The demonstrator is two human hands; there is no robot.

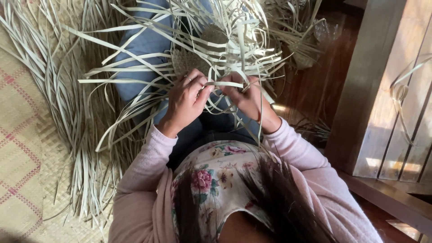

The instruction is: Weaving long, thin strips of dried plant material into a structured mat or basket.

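Weaving point(198, 56) sits in your lap, a small patch of plaited work with long pale leaf strips point(135, 72) fanning out from it in every direction. Your left hand point(186, 96) has its grip pinched shut on one flat strip point(227, 84) that runs straight across to your right hand point(245, 96), which is closed on the same strip's other end. So both hands are working just below the woven patch, nearly touching.

These strips look feather-light, dry and springy, and I'd guess they crease or split if you fold them hard. Best bet is to hold each one close to the weave, flat between thumb and finger, not out at the floppy tip.

More loose strips lie piled over the mat point(18, 148) on your left, and wooden furniture point(382, 90) stands on your right.
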